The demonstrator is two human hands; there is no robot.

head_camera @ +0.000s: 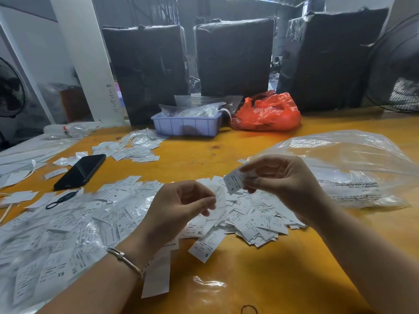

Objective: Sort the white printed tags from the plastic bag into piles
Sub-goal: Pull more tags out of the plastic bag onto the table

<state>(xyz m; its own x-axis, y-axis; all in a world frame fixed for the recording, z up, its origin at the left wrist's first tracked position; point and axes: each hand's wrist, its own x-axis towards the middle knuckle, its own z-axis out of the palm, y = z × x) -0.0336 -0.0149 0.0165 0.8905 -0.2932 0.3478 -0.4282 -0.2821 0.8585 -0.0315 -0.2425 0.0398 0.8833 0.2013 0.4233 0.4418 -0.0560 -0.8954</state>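
My right hand [281, 177] pinches one white tag [234, 181] between my thumb and fingers, and I hold it up over the table. It has an S printed near the bottom, so I think I am reading its size now, and that is the step I am on. My left hand [181, 205] is curled too, and it pinches another thin white piece [218, 205], but that one is blurry and I cannot read it. Right under my hands is the big messy heap of tags [249, 218] on the yellow table [283, 268]. More tags lie spread out to my left, some under crinkly clear plastic. I can see XS, S, M and XL on them. The clear plastic bag [353, 164] lies just beside my right hand, looking nearly flat. A black phone [80, 171] sits farther left, near a smaller pile of tags [133, 147]. Next I should drop the S tag where the other S tags go, but first I must find that pile.
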